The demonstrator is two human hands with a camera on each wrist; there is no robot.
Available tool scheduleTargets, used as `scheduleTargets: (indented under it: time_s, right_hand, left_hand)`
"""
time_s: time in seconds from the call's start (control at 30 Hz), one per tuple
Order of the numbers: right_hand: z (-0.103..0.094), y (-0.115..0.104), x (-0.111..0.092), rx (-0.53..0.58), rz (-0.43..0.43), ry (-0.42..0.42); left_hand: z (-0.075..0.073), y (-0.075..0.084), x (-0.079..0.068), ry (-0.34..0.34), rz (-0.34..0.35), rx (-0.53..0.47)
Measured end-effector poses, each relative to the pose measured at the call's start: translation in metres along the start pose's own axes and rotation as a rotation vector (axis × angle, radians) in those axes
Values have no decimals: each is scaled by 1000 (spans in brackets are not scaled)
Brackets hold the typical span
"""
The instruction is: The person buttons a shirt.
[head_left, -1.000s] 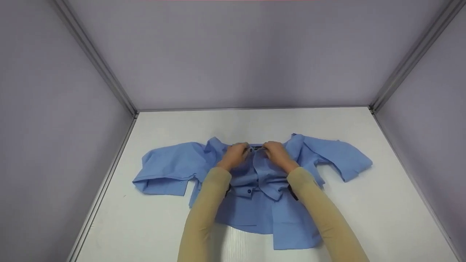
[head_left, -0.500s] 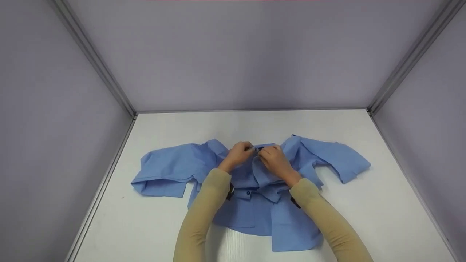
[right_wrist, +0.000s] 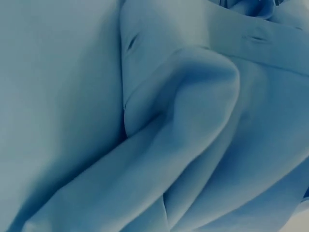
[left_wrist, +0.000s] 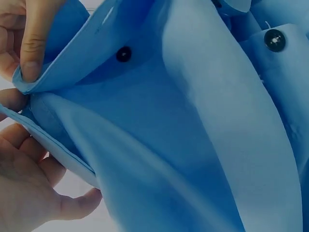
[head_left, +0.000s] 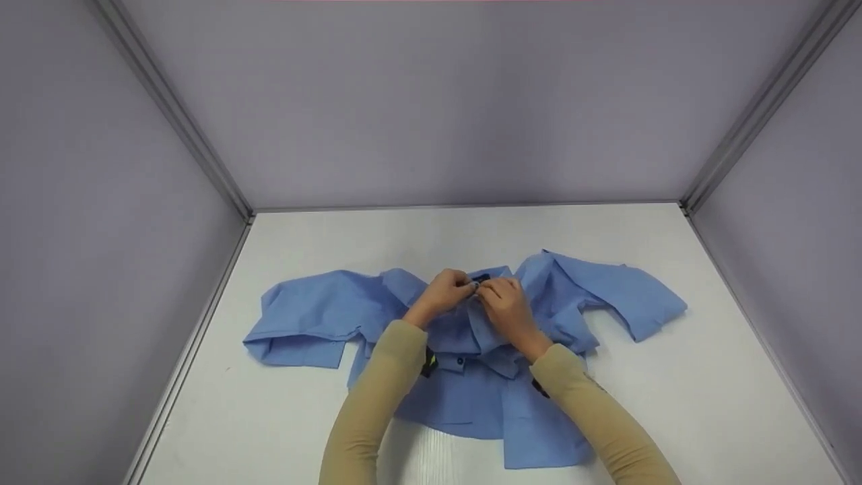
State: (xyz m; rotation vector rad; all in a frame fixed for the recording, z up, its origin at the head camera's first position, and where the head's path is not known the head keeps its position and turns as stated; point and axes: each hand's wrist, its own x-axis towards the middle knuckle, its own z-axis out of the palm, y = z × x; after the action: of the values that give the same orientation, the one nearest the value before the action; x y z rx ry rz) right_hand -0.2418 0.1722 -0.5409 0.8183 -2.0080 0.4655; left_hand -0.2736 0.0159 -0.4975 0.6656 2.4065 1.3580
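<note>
A light blue shirt (head_left: pixel 310 303) lies spread on the white table, bunched in the middle with its sleeves out to both sides. At the collar, my left hand (head_left: pixel 441 294) pinches one front edge while my right hand (head_left: pixel 508 306) grips the other edge, fingertips nearly meeting. Fingers hide the exact spot between them. A dark button (head_left: pixel 460 362) shows lower on the front; in the left wrist view another button (left_wrist: pixel 123 54) sits under a fold, near fingers holding the cloth edges. Only cloth with a slit buttonhole (right_wrist: pixel 133 42) appears in the right wrist view.
The white table (head_left: pixel 720 404) is bounded by a grey back wall (head_left: pixel 465 101) and side walls. Below the hands, the shirt's hem (head_left: pixel 545 451) spreads toward the near edge. Dark wrist-worn devices (head_left: pixel 429 364) sit under the sleeve cuffs.
My right hand has moved left toward my left hand, bringing the two collar edges together. The left hand has shifted slightly right. The shirt's sleeves stay almost unmoved.
</note>
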Motion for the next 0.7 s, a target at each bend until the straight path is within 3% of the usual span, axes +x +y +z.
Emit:
scheduleTargets:
  time_s: [0.13, 0.33, 0.57, 0.7]
  right_hand:
    - [1, -2, -2, -17, 11, 18]
    - [4, -3, -4, -7, 29, 37]
    - [6, -3, -3, 32, 71, 67]
    - [6, -1, -2, 69, 85, 94]
  left_hand:
    - [2, -1, -1, 8, 7, 11]
    - [3, -2, -7, -18, -8, -74]
    - [3, -6, -12, 3, 62, -177]
    - [-1, 3, -20, 20, 98, -234]
